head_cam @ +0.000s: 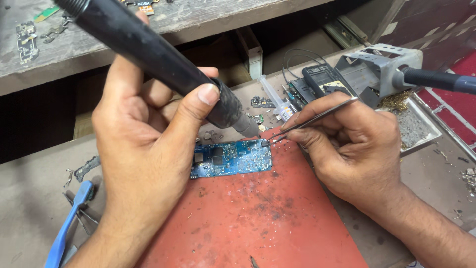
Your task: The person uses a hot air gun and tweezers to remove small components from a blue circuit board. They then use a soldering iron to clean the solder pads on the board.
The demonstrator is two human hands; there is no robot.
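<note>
Head view: the left hand (144, 134) is wrapped around a black hot-air wand (163, 59), its grip pressed together on the barrel, thumb on top. The wand's metal nozzle (246, 125) points down at the top right corner of a blue circuit board (233, 158). The right hand (347, 144) pinches steel tweezers (317, 117), grip pressed together on them; the tips meet the board's same corner, just beside the nozzle. Whether the tips hold a part is too small to tell.

Progress, as a judgement: the work is mid-step. Heat and tweezers are both applied at one corner; nothing shows that corner finished, and the rest of the board appears untouched.

The board lies flat near the far edge of a red mat (258, 218) on the bench (29, 198).

Materials:
- Board: thin, rectangular, glossy blue, with dark square chips.
- Mat: matte red, scorched and speckled with dark marks.
- Wand: smooth black barrel, textured collar, grey tapered tip.
- Tweezers: slim, bright metal.
- Bench: dull grey, scattered with small metal scraps.

At the bench's left edge lies a blue-handled tool (69, 223). Toward the far right corner sit a clear syringe (275, 99), a grey metal stand (379, 67) and a tray (421, 126) of gritty debris.
</note>
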